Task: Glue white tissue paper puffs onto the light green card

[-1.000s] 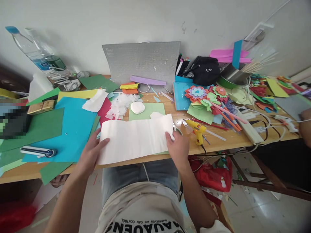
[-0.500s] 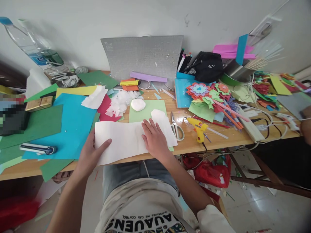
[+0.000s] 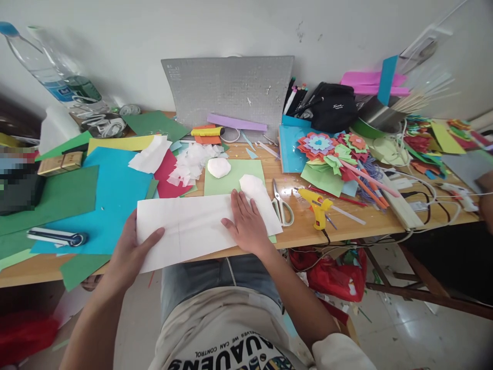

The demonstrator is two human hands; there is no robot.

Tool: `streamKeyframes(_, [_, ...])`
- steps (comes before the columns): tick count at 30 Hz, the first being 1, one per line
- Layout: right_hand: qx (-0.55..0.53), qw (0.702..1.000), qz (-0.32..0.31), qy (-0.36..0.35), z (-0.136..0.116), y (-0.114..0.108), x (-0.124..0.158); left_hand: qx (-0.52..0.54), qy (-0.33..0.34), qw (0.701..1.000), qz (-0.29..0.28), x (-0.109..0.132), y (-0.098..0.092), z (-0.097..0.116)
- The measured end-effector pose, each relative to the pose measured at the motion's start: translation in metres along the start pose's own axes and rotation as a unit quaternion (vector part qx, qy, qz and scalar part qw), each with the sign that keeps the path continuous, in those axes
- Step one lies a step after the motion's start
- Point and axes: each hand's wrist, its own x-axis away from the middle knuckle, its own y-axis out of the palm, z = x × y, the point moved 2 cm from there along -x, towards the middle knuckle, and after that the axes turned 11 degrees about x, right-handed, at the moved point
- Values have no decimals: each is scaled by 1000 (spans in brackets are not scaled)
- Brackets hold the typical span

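A long white sheet of paper (image 3: 188, 228) lies across the front edge of the wooden table (image 3: 346, 226). My left hand (image 3: 131, 252) grips its left end, thumb on top and fingers underneath. My right hand (image 3: 246, 223) lies flat and open on the right half of the sheet, fingers stretched out and pressing it down. Scissors (image 3: 281, 205) lie just right of my right hand. A light green sheet (image 3: 234, 174) carrying a white paper blob (image 3: 219, 167) sits behind the white sheet.
A yellow glue gun (image 3: 314, 205) lies right of the scissors. Blue (image 3: 111, 195), green (image 3: 50, 198) and red papers cover the left side. A grey cutting mat (image 3: 227, 92) leans on the wall. Paper flowers (image 3: 327, 149) and cables crowd the right. Another person's hand (image 3: 486, 200) shows at the right edge.
My right hand slid from the sheet's right end, uncovering the scissors, to lie flat on its right half. The sheet shifted left, and my left hand still holds its left end.
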Motion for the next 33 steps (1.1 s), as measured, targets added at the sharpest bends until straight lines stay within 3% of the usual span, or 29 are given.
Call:
streamKeyframes(17, [-5, 1000, 11, 8, -1, 3, 1, 18, 2, 999, 33, 3, 2, -6])
streamKeyframes(23, [-80, 991, 107, -4, 6, -16, 8, -56, 30, 998, 30, 0, 4, 4])
streamKeyframes(25, [-82, 988, 133, 1, 9, -26, 11, -10, 19, 999, 24, -1, 5, 3])
streamKeyframes(29, [-64, 991, 118, 14, -2, -36, 11, 137, -29, 990, 8, -1, 7, -3])
streamKeyframes(33, [-58, 993, 54, -87, -36, -25, 12, 194, -46, 980, -7, 4, 10, 7])
